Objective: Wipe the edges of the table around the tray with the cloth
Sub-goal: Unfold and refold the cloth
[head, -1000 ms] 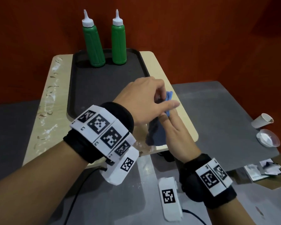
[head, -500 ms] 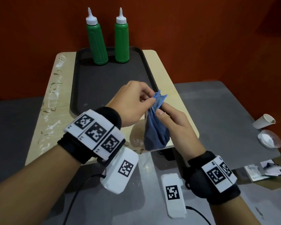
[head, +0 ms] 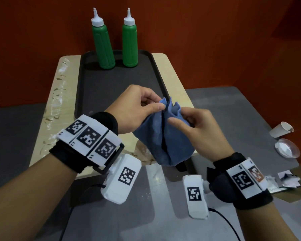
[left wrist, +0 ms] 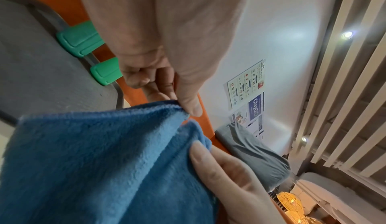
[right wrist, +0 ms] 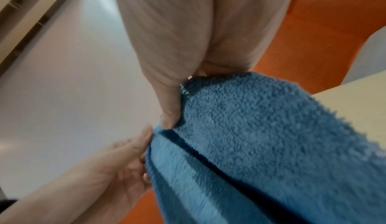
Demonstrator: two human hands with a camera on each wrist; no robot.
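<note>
Cloth [head: 165, 136] first: the blue microfibre one is up in the air at the centre of the head view, hanging in loose folds between both hands and touching nothing on the table. Left hand [head: 135, 110] has thumb and forefinger pinched on one top edge, the other fingers curled in; right hand [head: 196, 129] pinches the neighbouring edge with its thumb laid over the pile, and the left wrist view shows both pinches close together along the same hem. So both hands are gripping the cloth and neither is free. It looks to me like the cloth is being spread or refolded to get a working face, which would put us at the very start of the job. Down the left of the frame, the pale wooden table [head: 47, 122] carries a long run of white smears and flakes beside the black tray [head: 80, 87], and there is more mess along the near edge, partly hidden under the hanging cloth. None of that appears wiped. The right-hand strip beside the tray looks cleaner, though I can't be sure from here. Two green squeeze bottles [head: 103, 42] stand upright at the tray's far end, upper centre of the frame. My read: all the edges are left to wipe.
</note>
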